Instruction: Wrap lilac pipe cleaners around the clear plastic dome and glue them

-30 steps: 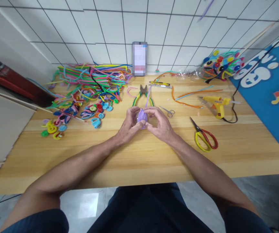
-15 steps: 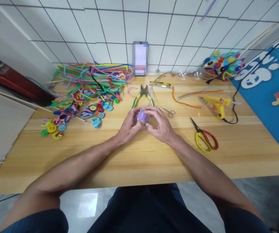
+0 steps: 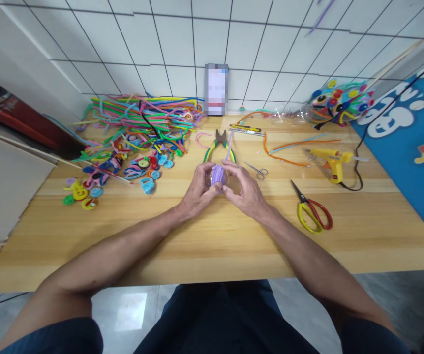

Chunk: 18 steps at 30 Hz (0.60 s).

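Observation:
Between my hands is a clear, rounded plastic piece wound with purple pipe cleaner [image 3: 217, 175]. My left hand [image 3: 197, 191] grips it from the left side, thumb across the front of the coils. On the other side, my right hand [image 3: 248, 191] has its fingertips and thumb pressed against the purple windings. A loose length of the pipe cleaner rises from the right fingers toward the pliers [image 3: 220, 136], whose yellow-green handles lie just beyond my hands. Small scissors [image 3: 261, 174] rest by my right fingers. My palms hide much of the plastic piece.
A pile of coloured pipe cleaners [image 3: 149, 118] and small twisted pieces [image 3: 147, 185] lie left. On the right are large scissors [image 3: 310, 209], a yellow glue gun [image 3: 333, 162] and a decorated clear bottle [image 3: 337, 104]. A phone [image 3: 216, 91] leans on the tiled wall.
The camera view has shifted slightly. My hands keep the same hold, and the purple coils have turned a little, now facing me more upright.

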Tool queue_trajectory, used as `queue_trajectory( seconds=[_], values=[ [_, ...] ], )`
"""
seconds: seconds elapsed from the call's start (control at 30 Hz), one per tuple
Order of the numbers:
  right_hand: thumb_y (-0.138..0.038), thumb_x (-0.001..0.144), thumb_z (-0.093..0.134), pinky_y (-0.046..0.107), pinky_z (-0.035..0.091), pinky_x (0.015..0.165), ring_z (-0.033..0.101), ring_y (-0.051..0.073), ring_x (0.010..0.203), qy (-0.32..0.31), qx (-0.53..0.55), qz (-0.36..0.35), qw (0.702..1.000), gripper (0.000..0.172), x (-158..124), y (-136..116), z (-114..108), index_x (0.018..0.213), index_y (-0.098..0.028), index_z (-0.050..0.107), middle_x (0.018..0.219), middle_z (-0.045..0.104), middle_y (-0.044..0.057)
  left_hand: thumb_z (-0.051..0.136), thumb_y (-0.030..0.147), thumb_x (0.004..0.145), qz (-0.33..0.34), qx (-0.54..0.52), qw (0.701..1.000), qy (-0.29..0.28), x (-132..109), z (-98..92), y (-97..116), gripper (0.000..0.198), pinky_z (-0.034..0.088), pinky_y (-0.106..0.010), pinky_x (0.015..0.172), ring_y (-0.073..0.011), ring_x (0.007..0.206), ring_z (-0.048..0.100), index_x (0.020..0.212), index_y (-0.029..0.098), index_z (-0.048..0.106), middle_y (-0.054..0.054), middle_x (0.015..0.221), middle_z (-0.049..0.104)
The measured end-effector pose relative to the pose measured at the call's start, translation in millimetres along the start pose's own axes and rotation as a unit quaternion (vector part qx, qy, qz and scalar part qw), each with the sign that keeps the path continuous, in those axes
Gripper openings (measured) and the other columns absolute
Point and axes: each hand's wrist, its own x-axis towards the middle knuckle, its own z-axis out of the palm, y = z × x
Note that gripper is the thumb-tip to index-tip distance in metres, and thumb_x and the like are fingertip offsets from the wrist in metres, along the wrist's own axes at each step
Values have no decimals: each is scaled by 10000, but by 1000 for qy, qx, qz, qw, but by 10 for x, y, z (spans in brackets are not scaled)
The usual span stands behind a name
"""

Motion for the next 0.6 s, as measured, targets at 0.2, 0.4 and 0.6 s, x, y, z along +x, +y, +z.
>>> queue_trajectory(
  seconds=[0.2, 0.4, 0.6],
  values=[
    [-146, 978, 673, 551, 563, 1242, 641, 311, 1515, -4, 5, -22, 1000, 516, 8, -4, 7, 1480, -240, 597, 1580, 683, 174, 695, 552, 1038, -10, -26, 1000, -11, 15, -3, 40, 568, 534, -499, 1184, -286, 1343, 622, 1443, 240, 447, -137, 1434, 586],
    [-107, 959, 656, 546, 549, 1261, 648, 296, 1506, -7, -3, -37, 999, 580, -3, -18, 19, 1515, -263, 595, 1598, 675, 151, 679, 608, 1046, -29, -34, 999, -2, 37, -4, 107, 540, 583, -463, 1087, -250, 1212, 676, 1374, 237, 464, -111, 1336, 622],
    [-111, 957, 659, 558, 520, 1290, 620, 302, 1531, -11, 9, -36, 999, 649, -9, -12, 23, 1574, -292, 566, 1626, 654, 124, 650, 658, 1052, -30, -40, 999, 0, 30, -11, 111, 562, 545, -508, 1154, -268, 1251, 664, 1367, 234, 460, -120, 1340, 615]
  ],
)
